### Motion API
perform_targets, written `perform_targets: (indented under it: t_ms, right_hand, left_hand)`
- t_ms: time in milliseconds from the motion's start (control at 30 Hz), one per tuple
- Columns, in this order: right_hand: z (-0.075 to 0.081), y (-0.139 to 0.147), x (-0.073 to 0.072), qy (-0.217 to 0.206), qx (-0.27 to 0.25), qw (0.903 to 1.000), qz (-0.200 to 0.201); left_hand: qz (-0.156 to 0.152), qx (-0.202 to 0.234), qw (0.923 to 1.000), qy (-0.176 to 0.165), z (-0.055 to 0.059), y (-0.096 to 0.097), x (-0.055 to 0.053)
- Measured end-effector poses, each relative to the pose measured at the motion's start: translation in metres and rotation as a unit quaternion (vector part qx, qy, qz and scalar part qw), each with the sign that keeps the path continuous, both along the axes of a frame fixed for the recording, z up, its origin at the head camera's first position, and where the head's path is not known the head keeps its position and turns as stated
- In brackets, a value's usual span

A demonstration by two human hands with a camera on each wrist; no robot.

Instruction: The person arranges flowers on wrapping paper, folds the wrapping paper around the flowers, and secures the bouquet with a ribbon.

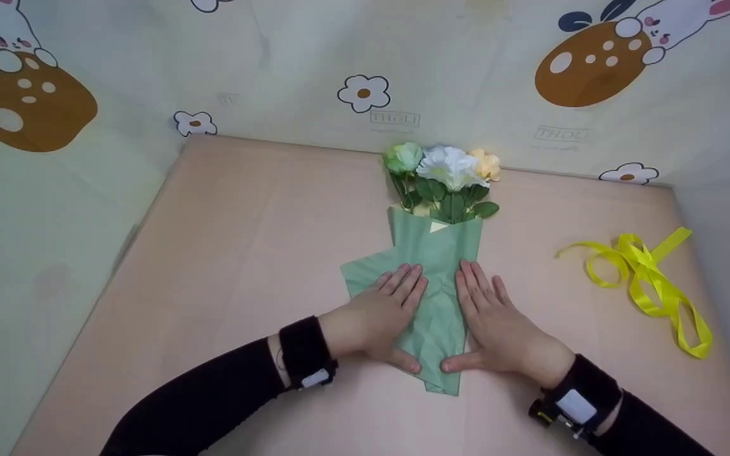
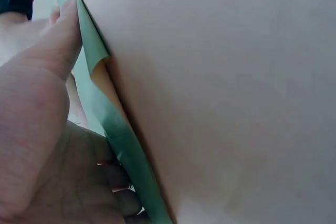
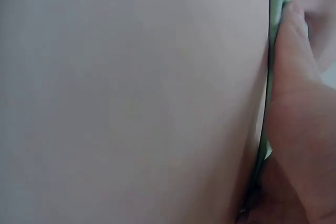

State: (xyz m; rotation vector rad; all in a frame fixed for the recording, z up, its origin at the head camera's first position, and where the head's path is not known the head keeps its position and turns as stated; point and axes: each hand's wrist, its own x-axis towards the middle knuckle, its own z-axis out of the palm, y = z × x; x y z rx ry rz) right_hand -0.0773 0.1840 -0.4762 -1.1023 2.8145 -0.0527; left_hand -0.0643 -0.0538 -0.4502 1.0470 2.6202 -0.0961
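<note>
A bouquet lies on the table, its stems wrapped in green paper (image 1: 438, 316). From the top of the wrap show a pale green flower (image 1: 405, 156), a white flower (image 1: 450, 167) and a peach flower (image 1: 486, 164), with green leaves below them. My left hand (image 1: 377, 316) rests flat on the wrap's left side, fingers straight and thumb near the bottom end. On the right edge lies my right hand (image 1: 501, 326), its fingers extended along the paper and its thumb pointing inward. In the left wrist view the paper's folded edge (image 2: 123, 140) runs beside the palm.
A loosely looped yellow ribbon (image 1: 647, 278) lies on the right part of the table (image 1: 244, 209). Behind the table's far edge hangs a pale patterned cloth (image 1: 289, 69) with flowers and rabbits. A corner of wrapping paper sticks out to the left of the bouquet.
</note>
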Motion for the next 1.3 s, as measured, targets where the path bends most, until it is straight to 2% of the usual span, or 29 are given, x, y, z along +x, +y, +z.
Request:
perform_targets:
  t_ms: [67, 200, 300, 433, 567, 833, 967, 1033, 1133, 1200, 1300]
  right_hand:
    - [0.000, 0.001, 0.004, 0.002, -0.002, 1.0000, 0.000]
    - [0.002, 0.000, 0.005, 0.000, 0.006, 1.0000, -0.006]
    - [0.004, -0.001, 0.003, -0.007, 0.016, 0.9998, -0.014]
    - [0.008, -0.001, -0.003, -0.031, 0.014, 0.9991, -0.024]
    - [0.012, 0.003, -0.019, -0.047, 0.011, 0.9983, -0.034]
    - [0.014, 0.017, -0.073, -0.038, 0.023, 0.9970, -0.064]
    - [0.014, 0.023, -0.087, -0.037, 0.038, 0.9957, -0.077]
    - [0.014, 0.024, -0.087, -0.036, 0.045, 0.9954, -0.077]
    - [0.013, 0.022, -0.080, -0.038, 0.053, 0.9957, -0.067]
    - [0.013, 0.018, -0.068, -0.034, 0.067, 0.9955, -0.057]
    - [0.016, 0.010, -0.044, -0.028, 0.090, 0.9946, -0.042]
  left_hand:
    - [-0.004, 0.005, 0.9999, 0.012, 0.002, 0.002, 0.002]
    - [-0.040, 0.012, 0.9987, 0.028, 0.009, 0.009, 0.009]
    - [-0.056, 0.007, 0.9984, -0.007, 0.015, 0.014, 0.016]
    - [-0.051, -0.004, 0.9971, -0.056, 0.020, 0.015, 0.020]
    - [-0.060, 0.001, 0.9962, -0.063, 0.020, 0.014, 0.022]
    - [-0.061, 0.010, 0.9959, -0.066, 0.015, 0.016, 0.022]
    - [-0.061, 0.011, 0.9962, -0.062, 0.015, 0.018, 0.023]
    - [-0.062, 0.010, 0.9963, -0.059, 0.015, 0.019, 0.023]
    - [-0.060, 0.001, 0.9966, -0.057, 0.017, 0.018, 0.021]
    - [-0.059, -0.009, 0.9962, -0.064, 0.019, 0.018, 0.020]
    - [-0.055, -0.020, 0.9953, -0.078, 0.021, 0.019, 0.018]
